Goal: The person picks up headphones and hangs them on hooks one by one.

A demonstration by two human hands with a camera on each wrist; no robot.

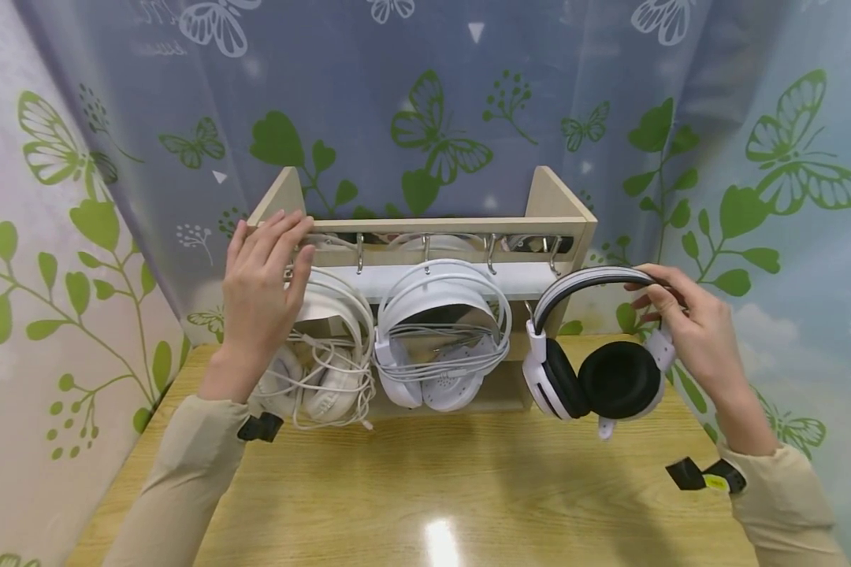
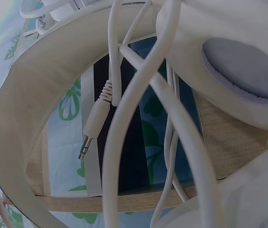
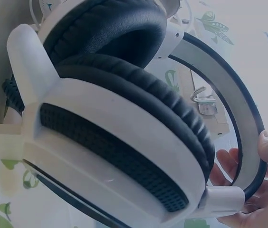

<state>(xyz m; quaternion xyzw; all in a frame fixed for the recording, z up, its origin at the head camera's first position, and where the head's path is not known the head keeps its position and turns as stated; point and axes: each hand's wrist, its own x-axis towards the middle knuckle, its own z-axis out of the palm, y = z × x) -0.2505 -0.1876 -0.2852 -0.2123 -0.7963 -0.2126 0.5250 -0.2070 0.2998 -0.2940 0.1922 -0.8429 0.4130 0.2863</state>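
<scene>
My right hand [image 1: 702,339] grips the headband of white headphones with black ear pads [image 1: 620,380], thumb on one side and fingers on the other. These headphones are held at the right end of a light wooden rack [image 1: 432,225], beside its last hook [image 1: 555,256]. The right wrist view shows their white ear cup [image 3: 110,142] up close. My left hand [image 1: 262,276] rests on the rack's top left edge, fingers extended. Below it hang cream headphones [image 1: 336,386] wrapped in cable; a cable plug [image 2: 96,116] dangles inside their band in the left wrist view.
White headphones [image 1: 454,378] with a coiled grey cable hang at the rack's middle. Metal hooks [image 1: 359,253] line its front board. The rack stands on a wooden table [image 1: 397,480], with butterfly-patterned curtains [image 1: 369,102] behind and at both sides.
</scene>
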